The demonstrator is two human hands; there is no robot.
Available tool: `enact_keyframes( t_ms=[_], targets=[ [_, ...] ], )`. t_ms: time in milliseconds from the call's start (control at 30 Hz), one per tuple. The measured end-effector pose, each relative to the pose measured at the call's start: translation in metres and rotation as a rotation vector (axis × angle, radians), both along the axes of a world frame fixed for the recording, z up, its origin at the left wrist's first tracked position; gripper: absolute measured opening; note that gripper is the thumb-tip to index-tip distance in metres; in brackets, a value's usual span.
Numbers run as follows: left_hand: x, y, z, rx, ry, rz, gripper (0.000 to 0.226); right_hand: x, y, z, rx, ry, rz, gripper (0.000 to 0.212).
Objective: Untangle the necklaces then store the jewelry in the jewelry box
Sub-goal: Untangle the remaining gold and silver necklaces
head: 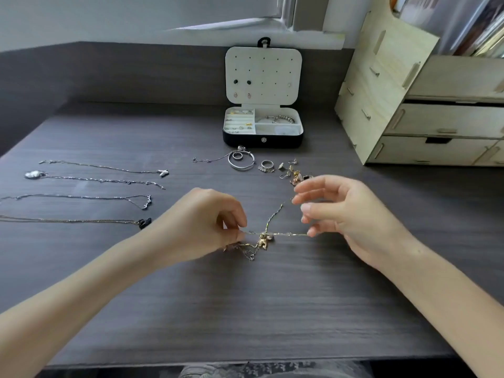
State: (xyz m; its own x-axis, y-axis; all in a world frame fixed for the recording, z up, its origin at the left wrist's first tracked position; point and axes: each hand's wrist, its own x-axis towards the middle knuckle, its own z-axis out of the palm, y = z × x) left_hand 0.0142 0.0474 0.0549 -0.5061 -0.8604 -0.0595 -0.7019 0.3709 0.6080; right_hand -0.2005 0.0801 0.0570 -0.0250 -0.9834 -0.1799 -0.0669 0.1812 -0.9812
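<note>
While the jewelry box [263, 126] stands open at the back of the counter [245, 309], you are in the untangling step, not the storing one. Your left hand [210, 222] pinches the tangled necklaces [263, 239] between thumb and curled fingertips, and your right hand [341, 211], fingers looser and more spread, pinches the other end of a strand, so a short run of chain is stretched taut between your hands just above the counter. The knot with its gold pendants sits on that strand, nearer your left hand; a second strand rises from it toward your upper right fingertips, and loose loops hang below your left hand onto the counter. Four straightened necklaces [103, 167] lie in rows well apart to your left, so this looks like the last tangle. The bangle [241, 160] and the rings and earrings [289, 170] wait in front of the box, not yet stored. Next, I judge, you need slack rather than pull: ease the tension, find which strand passes through the knot, and tease it open. Pulling harder risks tightening it or snapping a fine chain.
</note>
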Motion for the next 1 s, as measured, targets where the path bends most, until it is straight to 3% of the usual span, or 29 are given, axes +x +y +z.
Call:
enact_keyframes(
  t_ms=[200,400,500,633,800,867,1000],
  targets=[
    [-0.004,-0.006,-0.008,-0.073,0.085,-0.088,0.015,-0.001,0.002,-0.015,-0.109,0.349,0.004,0.022],
    [-0.008,-0.007,-0.002,0.149,0.305,-0.225,0.01,0.0,0.003,-0.017,-0.291,0.791,0.035,0.017],
    [-0.011,-0.001,-0.003,0.168,0.269,-0.296,0.008,0.0,0.003,-0.016,-0.284,0.85,0.075,0.013],
    [-0.011,0.007,-0.009,0.038,0.096,-0.403,0.005,-0.002,0.005,-0.012,-0.269,0.962,0.193,0.011],
    [0.0,0.011,-0.005,-0.087,0.027,-0.469,0.018,-0.001,0.004,-0.012,-0.388,1.115,0.232,0.005],
    [0.003,0.011,-0.004,-0.116,0.002,-0.491,0.018,0.003,0.003,-0.013,-0.423,1.123,0.288,0.018],
    [0.003,0.009,0.001,-0.139,0.011,-0.554,0.017,0.01,-0.004,-0.014,-0.465,1.129,0.477,0.022]
  ],
)
